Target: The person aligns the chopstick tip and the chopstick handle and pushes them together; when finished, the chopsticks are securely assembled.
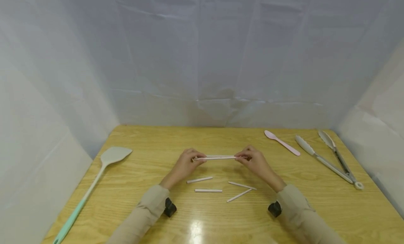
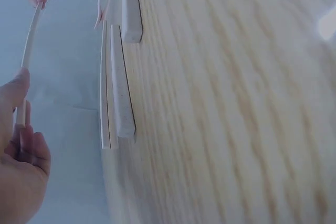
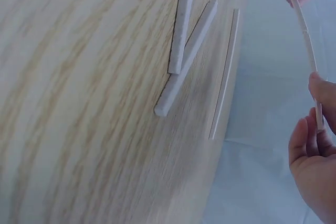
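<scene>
A long, thin white stick (image 1: 221,158) is stretched between the two hands, slightly bowed in both wrist views. At its left end, the left hand (image 1: 187,162) pinches it between thumb and fingers. The right hand (image 1: 252,160) pinches the opposite end the same way, covering part of it. Just behind the held stick in the head view, another thin white stick (image 1: 217,156) lies on the table. Nearer the person are several shorter sticks: one at an angle (image 1: 199,180), one level (image 1: 208,190), and a pair, an upper (image 1: 241,185) and a lower (image 1: 238,195), meeting at the right.
On the left of the wooden table (image 1: 151,139) lies a long spatula (image 1: 94,182) with a green handle. A pink spoon (image 1: 282,143) rests at the back right, beside spread metal tongs (image 1: 334,167). White sheeting (image 1: 202,61) hangs behind and on both sides.
</scene>
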A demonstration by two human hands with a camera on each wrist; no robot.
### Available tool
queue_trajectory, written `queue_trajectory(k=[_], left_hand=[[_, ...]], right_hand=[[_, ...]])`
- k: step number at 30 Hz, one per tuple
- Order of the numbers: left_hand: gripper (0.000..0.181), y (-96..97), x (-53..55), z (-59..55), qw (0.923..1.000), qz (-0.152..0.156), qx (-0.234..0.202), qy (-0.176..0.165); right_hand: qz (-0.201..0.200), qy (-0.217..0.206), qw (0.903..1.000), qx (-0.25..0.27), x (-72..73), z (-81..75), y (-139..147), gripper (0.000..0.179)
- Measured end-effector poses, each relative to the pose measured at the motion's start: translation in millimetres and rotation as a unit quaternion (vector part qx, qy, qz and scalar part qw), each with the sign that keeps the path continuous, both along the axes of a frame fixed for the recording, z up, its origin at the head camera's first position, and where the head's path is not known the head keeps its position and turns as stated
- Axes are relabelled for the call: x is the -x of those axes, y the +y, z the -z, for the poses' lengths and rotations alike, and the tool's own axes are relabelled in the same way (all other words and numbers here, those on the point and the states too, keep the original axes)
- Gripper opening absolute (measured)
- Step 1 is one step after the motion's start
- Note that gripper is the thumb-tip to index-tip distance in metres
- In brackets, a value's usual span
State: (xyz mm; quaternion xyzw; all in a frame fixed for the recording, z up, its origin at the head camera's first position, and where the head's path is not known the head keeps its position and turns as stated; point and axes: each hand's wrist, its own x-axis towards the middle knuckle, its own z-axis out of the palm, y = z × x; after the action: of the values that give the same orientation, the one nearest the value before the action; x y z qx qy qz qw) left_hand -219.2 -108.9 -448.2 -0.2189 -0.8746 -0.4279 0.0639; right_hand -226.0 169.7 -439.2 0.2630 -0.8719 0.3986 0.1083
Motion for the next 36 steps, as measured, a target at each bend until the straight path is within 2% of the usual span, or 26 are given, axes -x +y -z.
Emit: queue_trajectory(k=[4,7,10,15,22,29,36], left_hand=[[0.017,-0.9,-1.7,-1.6,0.9999,0.003,-0.012,0.012],[0.017,-1.6,-2.8,-2.7,0.9991,0.006,-0.024,0.035],[0.017,-2.5,-4.4,-4.7,0.9979,0.010,-0.039,0.052],[0.016,-4.4,-6.8,-10.0,0.9966,0.021,-0.055,0.057],[0.017,-3.0,-8.8,-12.3,0.9968,0.030,-0.047,0.058],[0.016,2.8,-12.7,-12.9,0.9960,0.024,-0.036,0.078],[0.016,7.0,-16.7,-15.5,0.9946,0.025,-0.032,0.095]], right_hand=[[-0.008,0.061,0.9981,0.009,-1.0,-1.9,-2,0.009],[-0.014,0.103,0.9944,0.019,-1.2,-1.8,-3,0.009],[-0.021,0.128,0.9909,0.036,-1.9,-1.3,-3,0.010],[-0.035,0.141,0.9871,0.067,-2.4,-0.9,-4,0.013],[-0.050,0.168,0.9788,0.106,-6.1,-4.2,-7,0.019],[-0.051,0.190,0.9726,0.124,-28.2,-36.1,-18,0.020],[-0.036,0.204,0.9699,0.128,-32.7,-39.4,-20,0.021]])
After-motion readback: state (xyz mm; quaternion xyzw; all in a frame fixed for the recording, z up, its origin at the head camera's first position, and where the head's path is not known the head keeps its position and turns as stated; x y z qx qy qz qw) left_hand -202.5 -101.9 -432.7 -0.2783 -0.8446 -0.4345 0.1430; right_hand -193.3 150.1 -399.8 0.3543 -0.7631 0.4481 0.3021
